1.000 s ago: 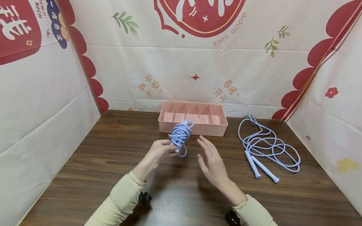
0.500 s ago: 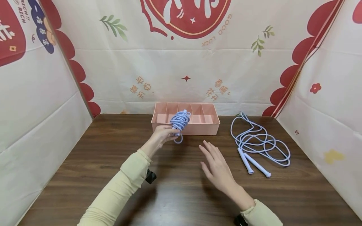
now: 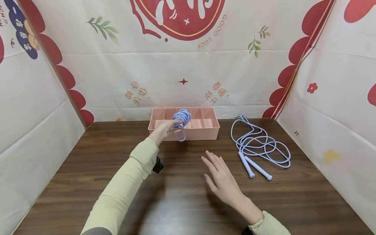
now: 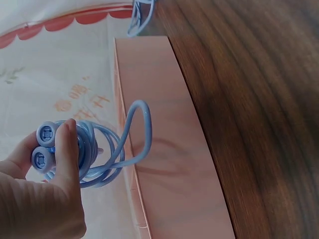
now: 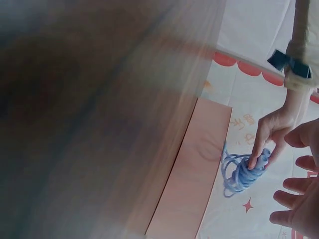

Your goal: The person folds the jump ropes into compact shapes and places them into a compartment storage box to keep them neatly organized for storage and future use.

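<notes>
The left hand (image 3: 165, 128) pinches the coiled rope (image 3: 182, 117), thumb laid over its two handles; the handle ends (image 4: 47, 133) show side by side in the left wrist view. The coiled rope is held above the box (image 3: 199, 133), toward its front rim, and one loop hangs before the front wall, with a shadow on the wall. Which compartment lies under it I cannot tell. The right hand (image 3: 221, 179) is free, fingers spread and extended above the bench (image 3: 88, 179), well apart from the box. Near the box, on the person's right, the loose rope (image 3: 241, 143) lies in tangled loops on the bench, its two handles toward the person. Behind the box hangs a printed cloth (image 3: 111, 75).
</notes>
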`<state>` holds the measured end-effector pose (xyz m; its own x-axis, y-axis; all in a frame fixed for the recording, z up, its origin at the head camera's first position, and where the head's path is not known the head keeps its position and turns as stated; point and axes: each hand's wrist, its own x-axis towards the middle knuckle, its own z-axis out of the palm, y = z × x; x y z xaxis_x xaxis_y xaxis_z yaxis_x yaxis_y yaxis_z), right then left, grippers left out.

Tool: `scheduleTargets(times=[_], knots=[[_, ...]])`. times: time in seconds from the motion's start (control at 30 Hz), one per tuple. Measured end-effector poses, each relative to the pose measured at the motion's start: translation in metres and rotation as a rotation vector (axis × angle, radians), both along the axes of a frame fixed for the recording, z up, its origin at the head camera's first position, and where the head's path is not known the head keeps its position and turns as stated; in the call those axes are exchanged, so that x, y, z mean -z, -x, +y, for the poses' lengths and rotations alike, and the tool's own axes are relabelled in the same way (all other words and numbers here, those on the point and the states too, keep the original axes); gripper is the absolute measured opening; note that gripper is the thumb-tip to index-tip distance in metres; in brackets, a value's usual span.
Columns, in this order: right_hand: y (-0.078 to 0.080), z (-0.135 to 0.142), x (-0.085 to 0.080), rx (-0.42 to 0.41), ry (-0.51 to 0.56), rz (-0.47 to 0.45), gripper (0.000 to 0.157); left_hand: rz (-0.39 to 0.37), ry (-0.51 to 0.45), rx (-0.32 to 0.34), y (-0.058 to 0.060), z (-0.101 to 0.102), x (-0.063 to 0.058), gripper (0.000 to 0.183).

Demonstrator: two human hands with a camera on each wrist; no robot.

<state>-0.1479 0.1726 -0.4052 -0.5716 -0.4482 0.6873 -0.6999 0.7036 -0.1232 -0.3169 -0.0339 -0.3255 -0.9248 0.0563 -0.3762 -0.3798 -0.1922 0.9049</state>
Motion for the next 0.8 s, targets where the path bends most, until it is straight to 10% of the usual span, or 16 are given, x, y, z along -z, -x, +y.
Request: scheduleTargets(times=[0.37,0.63,0.8], knots=[[-0.004,0.002,0.001,0.011,-0.037,-0.026,0.058,0.033,-0.036,0.022,0.053,0.004,0.019,0.034],[-0.008,0.003,0.003,0.015,-0.060,-0.059,0.059,0.038,-0.139,0.049,0.145,0.000,0.077,0.028],[-0.009,0.003,0.002,0.012,-0.082,-0.097,0.060,-0.111,-0.241,-0.020,0.112,0.010,0.041,0.044]])
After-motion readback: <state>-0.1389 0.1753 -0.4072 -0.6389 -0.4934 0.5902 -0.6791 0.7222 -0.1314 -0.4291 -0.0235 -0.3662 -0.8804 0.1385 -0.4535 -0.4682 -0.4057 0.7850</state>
